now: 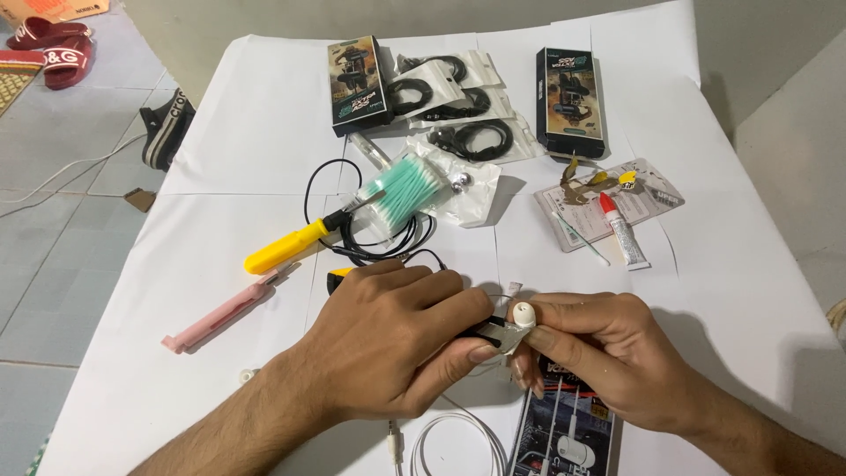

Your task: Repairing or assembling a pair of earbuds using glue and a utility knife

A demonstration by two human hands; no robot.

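Observation:
My left hand is closed around a small dark tool whose metal tip meets a white earbud. My right hand pinches that earbud between thumb and fingers, just right of the left hand. A white cable curls on the paper below both hands, with a plug end beside it. Under my right wrist lies a dark earphone package.
White paper sheets cover the floor. A yellow-handled soldering iron, pink tool, bag of green cotton swabs, glue tube, two dark boxes and bagged black cables lie beyond the hands. Sandals sit far left.

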